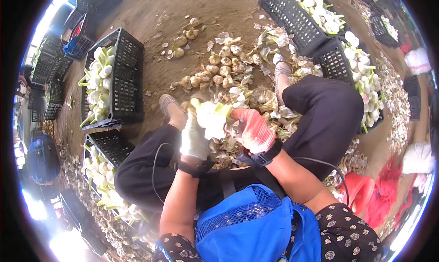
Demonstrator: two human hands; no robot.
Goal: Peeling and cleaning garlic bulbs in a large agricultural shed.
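My left hand (pixel 194 138), in a white knit glove, is closed around white garlic bulbs (pixel 210 116) with cut green stems, held between my knees. My right hand (pixel 256 130), in a red and white glove, touches the bulbs' right side with curled fingers; dark, blurred matter lies at its fingertips, and whether it grips a tool there cannot be told. Unpeeled brown garlic bulbs (pixel 225 71) lie in a heap on the dirt ground beyond my hands. Loose garlic skins (pixel 262 95) cover the ground between and under my legs.
Black plastic crates of white garlic stand at the left (pixel 127 77), lower left (pixel 111 143), upper right (pixel 291 17) and right (pixel 334 61). A red plastic container (pixel 360 190) and red netting (pixel 384 193) lie at the lower right. Part of another person shows at the far left edge.
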